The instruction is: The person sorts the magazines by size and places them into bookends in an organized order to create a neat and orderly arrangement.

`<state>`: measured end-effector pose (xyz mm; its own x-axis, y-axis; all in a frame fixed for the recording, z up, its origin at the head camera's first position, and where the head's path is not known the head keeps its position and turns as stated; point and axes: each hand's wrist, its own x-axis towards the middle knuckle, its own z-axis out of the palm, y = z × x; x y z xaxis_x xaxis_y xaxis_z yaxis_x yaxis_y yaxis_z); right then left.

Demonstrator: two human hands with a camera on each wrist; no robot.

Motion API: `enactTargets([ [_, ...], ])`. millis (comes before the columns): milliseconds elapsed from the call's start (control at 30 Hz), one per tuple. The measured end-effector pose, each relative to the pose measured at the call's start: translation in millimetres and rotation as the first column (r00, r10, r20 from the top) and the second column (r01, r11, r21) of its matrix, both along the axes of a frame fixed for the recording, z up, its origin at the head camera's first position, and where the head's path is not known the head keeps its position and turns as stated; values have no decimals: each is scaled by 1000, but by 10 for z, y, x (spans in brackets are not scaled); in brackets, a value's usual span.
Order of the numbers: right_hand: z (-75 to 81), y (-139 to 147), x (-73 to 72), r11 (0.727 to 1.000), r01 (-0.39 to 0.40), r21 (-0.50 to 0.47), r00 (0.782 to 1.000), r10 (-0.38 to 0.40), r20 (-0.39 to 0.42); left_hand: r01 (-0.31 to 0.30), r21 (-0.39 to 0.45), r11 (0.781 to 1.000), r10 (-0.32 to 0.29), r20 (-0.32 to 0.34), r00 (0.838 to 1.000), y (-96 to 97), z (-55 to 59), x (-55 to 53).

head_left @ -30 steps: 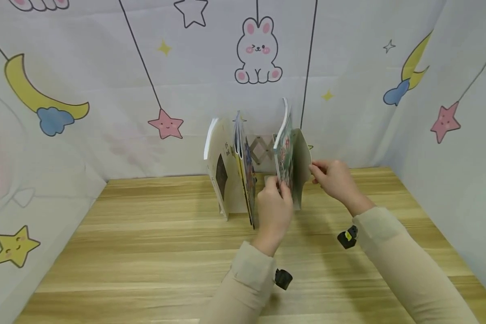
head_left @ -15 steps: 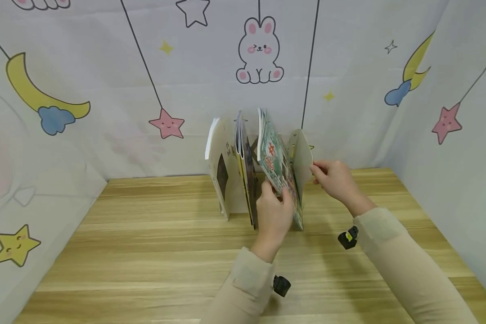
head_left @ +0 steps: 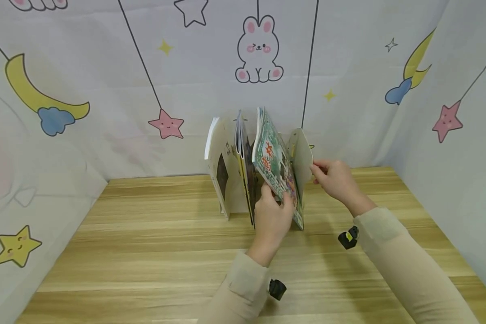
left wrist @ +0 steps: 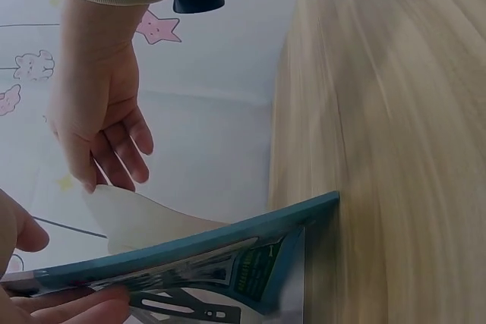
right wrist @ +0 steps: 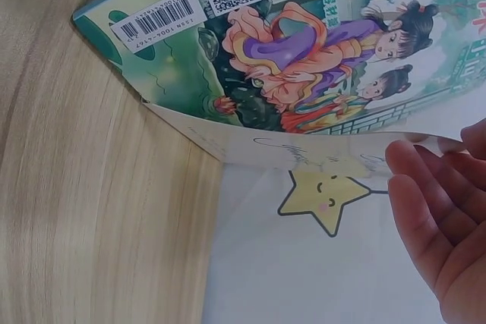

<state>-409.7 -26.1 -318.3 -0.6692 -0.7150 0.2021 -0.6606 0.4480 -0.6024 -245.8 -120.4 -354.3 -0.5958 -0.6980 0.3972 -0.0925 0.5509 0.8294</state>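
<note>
My left hand [head_left: 271,218] holds a green illustrated magazine [head_left: 273,155] by its spine edge, thumb on one side and fingers on the other. The magazine stands upright at an angle, its cover turned to the right. In the right wrist view its cover [right wrist: 304,58] shows drawn figures and a barcode. The right hand [head_left: 335,181] pinches the outer edge of a pale bookend panel [head_left: 303,155] just right of the magazine. In the left wrist view the magazine's teal spine [left wrist: 190,244] runs toward the tabletop, with the panel [left wrist: 137,221] behind it.
Left of the magazine stand several thin books [head_left: 243,166] with a yellow-and-black spine. Farther left leans a white book [head_left: 215,153] with a dark patch. All stand on the wooden table [head_left: 146,252], near the cloth backdrop [head_left: 202,90].
The magazine's upper part has swung left and its cover has turned further into view, while its lower corner has come forward. The left hand has shifted slightly with it; the right hand has stayed put.
</note>
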Motion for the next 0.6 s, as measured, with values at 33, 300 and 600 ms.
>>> enactTargets([
  [33, 6, -1, 6, 1000, -2, -1, 1000, 2, -6, 2, -16, 1000, -2, 4, 1000, -10, 6, 14],
  [300, 59, 36, 46, 1000, 2, 17, 1000, -2, -8, 52, -162, 986, -40, 74, 996, -105, 80, 180],
  [600, 169, 142, 67, 998, 8, 69, 990, 1, -141, 97, -571, 816, -214, -141, 967, -367, 161, 619],
])
